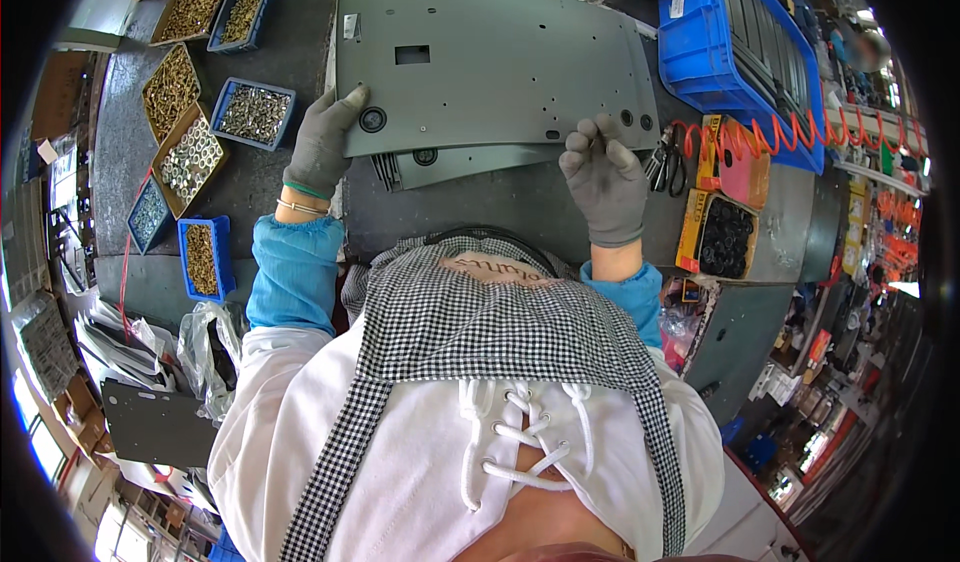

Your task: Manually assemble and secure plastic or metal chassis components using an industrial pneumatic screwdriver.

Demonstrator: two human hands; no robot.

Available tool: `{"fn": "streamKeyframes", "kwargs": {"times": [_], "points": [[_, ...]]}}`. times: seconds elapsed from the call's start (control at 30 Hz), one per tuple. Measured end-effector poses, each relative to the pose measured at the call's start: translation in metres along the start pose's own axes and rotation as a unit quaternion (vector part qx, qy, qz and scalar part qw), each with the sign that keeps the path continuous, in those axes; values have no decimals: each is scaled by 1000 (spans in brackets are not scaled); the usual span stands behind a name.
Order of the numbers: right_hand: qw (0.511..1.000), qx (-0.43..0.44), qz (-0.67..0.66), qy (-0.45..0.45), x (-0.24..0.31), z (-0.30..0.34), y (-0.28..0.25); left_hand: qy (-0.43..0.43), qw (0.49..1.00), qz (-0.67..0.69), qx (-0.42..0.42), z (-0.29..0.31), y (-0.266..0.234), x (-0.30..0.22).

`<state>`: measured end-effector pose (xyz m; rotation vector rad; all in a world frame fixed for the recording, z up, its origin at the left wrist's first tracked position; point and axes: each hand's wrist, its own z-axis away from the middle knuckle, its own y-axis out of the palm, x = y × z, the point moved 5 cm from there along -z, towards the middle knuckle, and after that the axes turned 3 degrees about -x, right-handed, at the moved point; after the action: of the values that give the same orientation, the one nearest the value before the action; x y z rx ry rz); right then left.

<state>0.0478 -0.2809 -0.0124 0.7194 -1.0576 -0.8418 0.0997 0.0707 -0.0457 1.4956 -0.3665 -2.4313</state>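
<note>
A flat grey metal panel (490, 72) with holes and a rectangular cut-out lies on the bench in front of me. Black round pieces sit near its lower corners. My left hand (325, 142), in a grey glove, holds the panel's left edge with the thumb on top. Just over the near right edge is my gloved right hand (605, 182), fingers curled in toward the thumb; whatever they pinch, if anything, is too small to make out. Partly hidden below this panel is a second grey panel (470, 165).
Blue and tan trays of small metal fasteners (255, 114) stand at left. On the right are a blue crate (690, 62) of dark strips, a red coiled hose (790, 139), a dark hand tool (664, 165) and a yellow-red box (727, 237) of black parts.
</note>
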Motion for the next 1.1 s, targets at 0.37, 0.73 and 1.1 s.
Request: {"fn": "streamKeyframes", "kwargs": {"times": [0.37, 0.73, 1.1], "points": [[750, -255, 496, -356, 139, -3, -12, 61, 993, 93, 48, 19, 4, -28], [539, 116, 722, -418, 180, -21, 65, 413, 853, -312, 64, 31, 7, -109], [414, 50, 637, -648, 139, 4, 92, 636, 566, -516, -97, 55, 35, -131]]}}
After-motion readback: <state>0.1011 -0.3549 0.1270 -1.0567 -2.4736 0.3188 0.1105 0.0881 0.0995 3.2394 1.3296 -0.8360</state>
